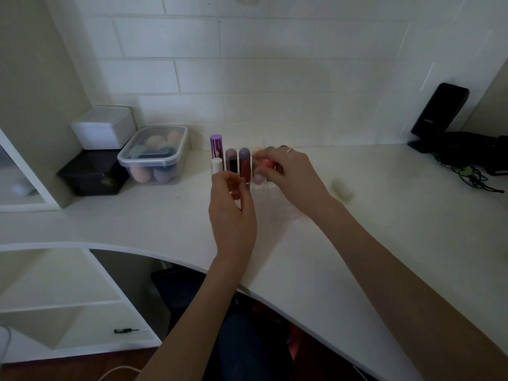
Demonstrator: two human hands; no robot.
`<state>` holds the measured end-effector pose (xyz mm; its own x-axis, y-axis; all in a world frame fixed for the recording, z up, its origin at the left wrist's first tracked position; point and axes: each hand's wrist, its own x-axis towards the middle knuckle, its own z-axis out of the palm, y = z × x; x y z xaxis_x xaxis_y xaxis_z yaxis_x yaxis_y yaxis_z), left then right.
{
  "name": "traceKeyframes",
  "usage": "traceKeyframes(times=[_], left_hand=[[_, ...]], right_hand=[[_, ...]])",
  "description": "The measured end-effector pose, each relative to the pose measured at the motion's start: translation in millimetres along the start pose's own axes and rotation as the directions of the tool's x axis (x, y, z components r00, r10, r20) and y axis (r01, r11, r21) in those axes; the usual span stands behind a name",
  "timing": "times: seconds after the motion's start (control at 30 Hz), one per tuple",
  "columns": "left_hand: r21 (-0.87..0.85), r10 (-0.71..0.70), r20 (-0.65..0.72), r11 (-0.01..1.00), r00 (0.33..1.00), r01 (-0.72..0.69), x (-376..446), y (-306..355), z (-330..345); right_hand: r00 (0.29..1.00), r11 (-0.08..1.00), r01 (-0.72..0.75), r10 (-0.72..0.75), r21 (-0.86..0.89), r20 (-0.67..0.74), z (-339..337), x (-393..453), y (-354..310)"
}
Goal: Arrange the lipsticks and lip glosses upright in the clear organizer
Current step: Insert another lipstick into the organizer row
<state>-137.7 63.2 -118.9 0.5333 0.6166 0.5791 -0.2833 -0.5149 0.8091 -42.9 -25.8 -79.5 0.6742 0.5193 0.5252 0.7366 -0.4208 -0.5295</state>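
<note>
Your left hand is raised just in front of the clear organizer, its grip narrow, fingers curled around the organizer's near left edge. Just above that grip stands a white tube, upright, and behind it a taller purple lipstick. To the right of your left grip, two lip glosses stand upright side by side in the organizer: one with dark contents and one with red contents. Your right hand reaches in from the right, its grip pinched on a coral-pink tube held tilted over the organizer's right end; motion blur hides exactly how the fingers sit, and a pale tube shows just behind them. Well to the right of that grip a pale, blurred cylinder lies on the white worktop. Far left of your left grip sit a clear tub of makeup sponges, a black box and a white box. A black device leans against the wall far to the right.
</note>
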Motion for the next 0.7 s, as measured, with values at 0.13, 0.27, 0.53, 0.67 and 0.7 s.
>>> traceKeyframes(times=[0.13, 0.27, 0.53, 0.67, 0.7], left_hand=[[0.022, 0.001, -0.001, 1.0, 1.0, -0.001, 0.1, -0.4, 0.2], [0.041, -0.014, 0.004, 0.999, 1.0, 0.013, 0.5, -0.6, 0.9], [0.054, -0.007, 0.013, 0.999, 1.0, 0.006, 0.5, 0.3, 0.2], [0.064, -0.002, 0.031, 0.998, 1.0, 0.0, 1.1, -0.3, 0.8], [0.067, 0.0, 0.035, 0.998, 0.999, -0.002, 0.8, -0.5, 1.0]], right_hand=[[0.994, 0.998, 0.055, -0.054, -0.01, 0.092, 4.6, 2.2, 1.1], [0.999, 1.0, -0.002, 0.002, -0.007, 0.049, 0.6, 0.1, -4.8], [0.998, 0.995, -0.052, 0.054, -0.088, 0.016, -23.1, 8.2, -0.4], [0.956, 0.956, -0.278, 0.285, -0.089, 0.073, -57.6, 8.4, 17.4], [0.912, 0.927, -0.343, 0.368, -0.153, 0.18, -63.9, 6.4, 22.6]])
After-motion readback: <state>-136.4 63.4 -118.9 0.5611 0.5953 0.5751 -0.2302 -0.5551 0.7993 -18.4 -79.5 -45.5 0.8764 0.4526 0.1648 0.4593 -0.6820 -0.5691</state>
